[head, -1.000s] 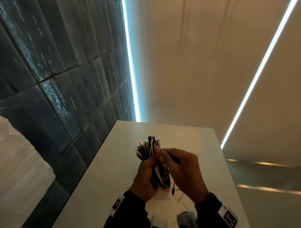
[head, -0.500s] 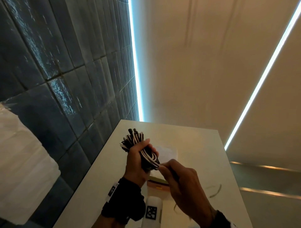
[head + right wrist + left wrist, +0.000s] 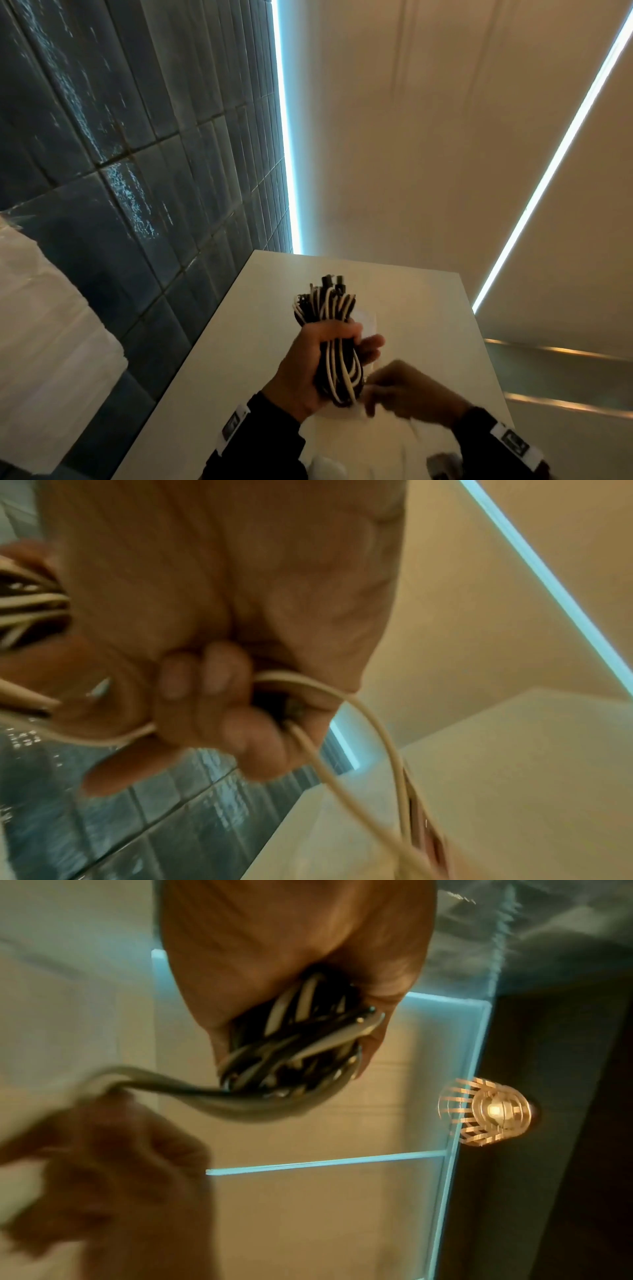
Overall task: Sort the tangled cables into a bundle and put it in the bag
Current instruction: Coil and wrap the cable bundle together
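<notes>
A bundle of black and white cables (image 3: 329, 322) stands upright in my left hand (image 3: 318, 356), whose fingers curl round its middle above the white table (image 3: 421, 308). The left wrist view shows the same bundle (image 3: 291, 1047) packed inside that fist. My right hand (image 3: 400, 387), blurred with motion, sits at the bundle's lower right. Its fingers (image 3: 205, 685) pinch a loose white cable (image 3: 369, 729) that loops away from them. A pale flat item, perhaps the bag (image 3: 368, 320), lies on the table behind the bundle; I cannot make it out.
A dark blue tiled wall (image 3: 137, 171) runs along the table's left edge. A white stack (image 3: 44, 342) sits at the far left. Small white objects (image 3: 325, 467) lie at the table's near edge. A wire lamp (image 3: 493, 1110) shows in the left wrist view.
My left hand carried the bundle left and up, then back toward the middle. My right hand dropped below the bundle and now pulls a white cable at its lower end.
</notes>
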